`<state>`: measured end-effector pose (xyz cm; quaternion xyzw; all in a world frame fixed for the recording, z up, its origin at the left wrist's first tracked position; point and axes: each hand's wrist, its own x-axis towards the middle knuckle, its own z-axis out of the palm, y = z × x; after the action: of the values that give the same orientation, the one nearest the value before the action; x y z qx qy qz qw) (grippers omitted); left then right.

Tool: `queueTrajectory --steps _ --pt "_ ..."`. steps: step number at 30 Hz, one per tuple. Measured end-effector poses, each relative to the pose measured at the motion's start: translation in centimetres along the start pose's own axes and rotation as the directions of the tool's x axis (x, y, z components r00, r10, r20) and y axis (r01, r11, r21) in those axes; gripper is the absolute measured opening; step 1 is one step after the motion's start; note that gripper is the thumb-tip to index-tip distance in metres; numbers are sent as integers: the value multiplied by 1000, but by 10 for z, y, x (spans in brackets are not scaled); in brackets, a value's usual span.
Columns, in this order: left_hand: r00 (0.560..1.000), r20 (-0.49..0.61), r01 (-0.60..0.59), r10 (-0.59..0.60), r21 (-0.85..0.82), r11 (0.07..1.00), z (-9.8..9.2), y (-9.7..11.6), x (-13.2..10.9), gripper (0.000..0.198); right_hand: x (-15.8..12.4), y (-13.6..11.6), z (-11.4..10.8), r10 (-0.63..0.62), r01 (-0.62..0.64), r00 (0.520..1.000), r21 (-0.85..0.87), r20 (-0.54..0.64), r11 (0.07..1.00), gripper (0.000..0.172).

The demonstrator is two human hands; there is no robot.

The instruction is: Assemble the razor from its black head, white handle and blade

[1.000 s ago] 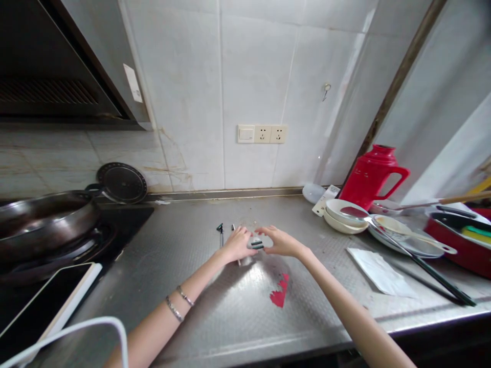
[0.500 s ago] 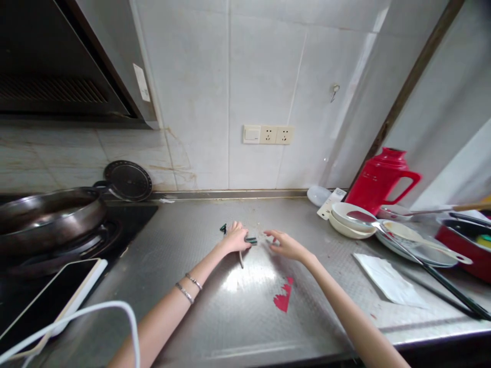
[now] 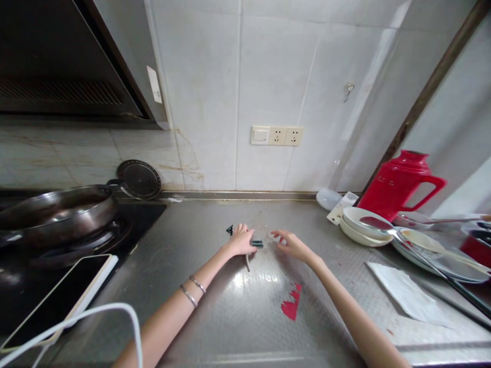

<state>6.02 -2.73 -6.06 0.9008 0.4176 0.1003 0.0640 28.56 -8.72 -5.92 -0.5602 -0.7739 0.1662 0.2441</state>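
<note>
My left hand [image 3: 241, 241] rests on the steel counter [image 3: 215, 306] with its fingers curled over a small dark green piece [image 3: 258, 244] that sticks out to the right. A thin pale stick [image 3: 247, 262] pokes out from under that hand towards me. Another small dark green part [image 3: 229, 229] lies just beyond its knuckles. My right hand [image 3: 292, 245] hovers a short way to the right, fingers apart and slightly bent, holding nothing I can see. Two bracelets [image 3: 193, 290] sit on my left wrist.
A wok [image 3: 57, 214] sits on the black stove at left, with a round lid [image 3: 138, 179] against the wall. A tablet [image 3: 57, 301] and white cable [image 3: 95, 312] lie near left. At right stand a red jug [image 3: 399, 184], stacked bowls [image 3: 362, 225], plates and a paper sheet [image 3: 406, 294]. A red mark [image 3: 291, 306] is on the counter.
My two hands were together over the small dark green piece; the right hand has drawn away to the right while the left hand keeps the piece. The view has shifted slightly.
</note>
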Motion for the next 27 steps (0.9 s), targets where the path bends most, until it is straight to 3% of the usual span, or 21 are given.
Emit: queueTrajectory --steps 3,5,11,17,25,27 --pt "998 -57 -18 15 -52 998 3 -7 -6 56 11 0 5 -15 15 1000 -1 -3 1000 38" --pt "993 -115 -13 -1 -119 993 3 -15 -11 50 18 -2 12 -74 74 997 11 37 997 45" --pt "946 -275 86 -171 -294 952 0 -53 -30 20 38 -10 29 -143 142 983 24 111 990 58" --pt "904 -291 184 -312 -392 901 1 -87 -42 13 45 -12 30 -117 113 985 40 124 993 57" --pt "887 -276 244 -372 -403 882 2 -95 -46 13 43 -16 29 -138 136 986 28 98 990 58" --pt "885 -268 271 -381 -369 889 3 -97 -46 13 43 -15 28 -130 131 990 -6 52 991 49"
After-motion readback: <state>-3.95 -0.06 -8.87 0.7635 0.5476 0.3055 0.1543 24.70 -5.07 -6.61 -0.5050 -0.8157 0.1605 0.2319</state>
